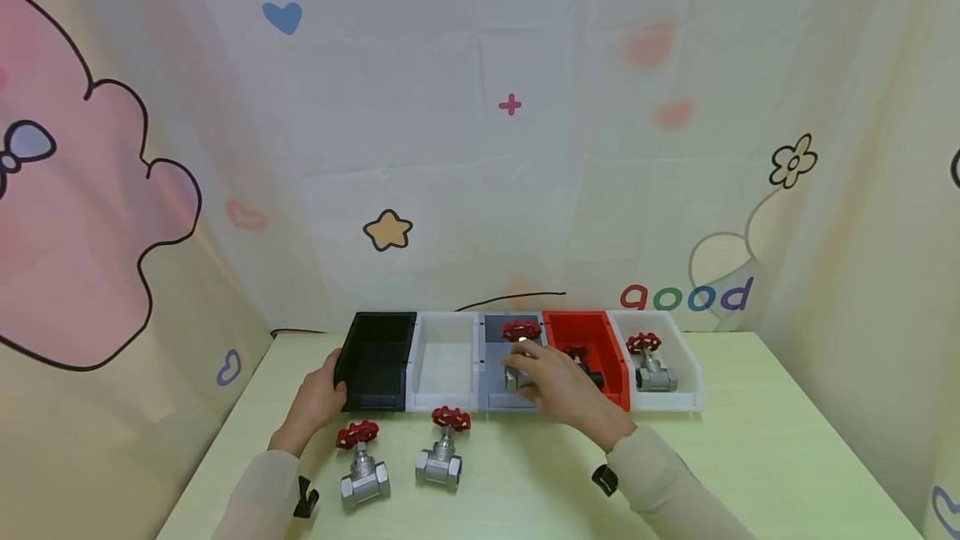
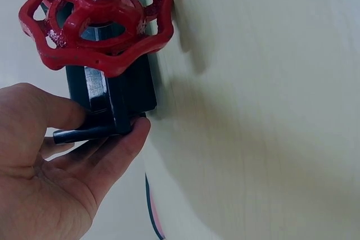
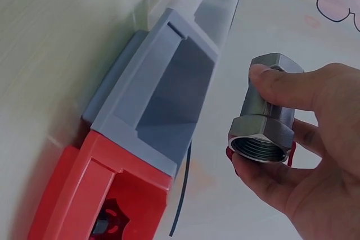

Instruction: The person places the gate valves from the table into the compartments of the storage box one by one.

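Observation:
My right hand [image 1: 566,386] grips a silver gate valve [image 3: 261,111] with a red handwheel, thumb on its metal body. In the head view the valve appears over the grey bin [image 1: 495,401]; the right wrist view shows it raised clear of that bin. My left hand [image 1: 317,400] pinches the left wall of the black bin [image 1: 375,401], thumb and fingers on either side of the edge. Near that hand, two more valves stand on the table, one on the left [image 1: 365,480] and one in front of the white bin [image 1: 438,467].
Five bins stand side by side along the back of the table [image 1: 750,440]. The red bin [image 1: 618,382] contains a dark valve with a red wheel. At the right end, another white bin [image 1: 692,390] holds a silver valve [image 1: 655,375]. A printed curtain [image 1: 480,215] hangs behind.

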{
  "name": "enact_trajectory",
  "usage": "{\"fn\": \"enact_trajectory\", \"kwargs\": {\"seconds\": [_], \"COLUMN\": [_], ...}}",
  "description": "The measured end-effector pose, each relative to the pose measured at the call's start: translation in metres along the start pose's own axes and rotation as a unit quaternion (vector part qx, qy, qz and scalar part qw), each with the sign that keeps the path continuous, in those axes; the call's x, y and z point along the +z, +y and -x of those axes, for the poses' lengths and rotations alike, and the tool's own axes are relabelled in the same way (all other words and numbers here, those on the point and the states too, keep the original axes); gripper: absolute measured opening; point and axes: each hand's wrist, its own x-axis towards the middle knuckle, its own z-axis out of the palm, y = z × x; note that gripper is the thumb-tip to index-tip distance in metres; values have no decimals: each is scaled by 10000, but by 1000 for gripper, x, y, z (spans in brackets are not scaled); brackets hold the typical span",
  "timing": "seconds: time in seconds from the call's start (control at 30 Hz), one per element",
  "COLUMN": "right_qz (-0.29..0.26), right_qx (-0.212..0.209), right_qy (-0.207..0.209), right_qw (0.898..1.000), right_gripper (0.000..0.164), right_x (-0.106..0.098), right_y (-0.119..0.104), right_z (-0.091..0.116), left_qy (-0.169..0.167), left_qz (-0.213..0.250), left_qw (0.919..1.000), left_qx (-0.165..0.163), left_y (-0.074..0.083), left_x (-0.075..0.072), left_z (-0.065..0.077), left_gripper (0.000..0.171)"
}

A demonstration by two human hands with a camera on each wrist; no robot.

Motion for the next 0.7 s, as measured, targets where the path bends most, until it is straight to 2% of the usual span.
{"fn": "enact_trajectory", "kwargs": {"seconds": [0.33,0.7], "right_qz": [-16,-143], "right_qx": [-28,129], "right_qy": [150,70], "right_qw": [9999,9998], "right_gripper": [44,45], "right_x": [15,27], "right_y": [8,16], "right_z": [-6,-10], "left_qy": [-28,-37], "left_qz": [33,28], "left_qw": [10000,10000], "left_qx": [-32,-26], "left_y": [-1,-1], "left_x": [0,0], "left_z": [0,-1], "left_gripper": [63,64]}}
